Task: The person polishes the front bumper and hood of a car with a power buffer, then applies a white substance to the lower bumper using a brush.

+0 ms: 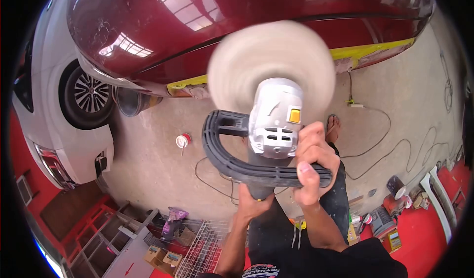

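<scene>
I hold a grey electric polisher [275,122] in front of me. Its round wool pad [270,63] is blurred and spinning, close to the dark red car body [237,16]. My right hand [312,162] grips the black D-shaped side handle [222,152]. My left hand [253,201] grips the polisher's rear body from below. Yellow masking tape [365,48] runs along the red car's lower edge.
A white car [64,105] stands at the left. On the concrete floor lie a small red-and-white tin [183,140], a black cable [390,145] and a plug strip. Wire racks [205,246], boxes and tools crowd the red-painted edge nearest me. My foot [333,127] shows below the polisher.
</scene>
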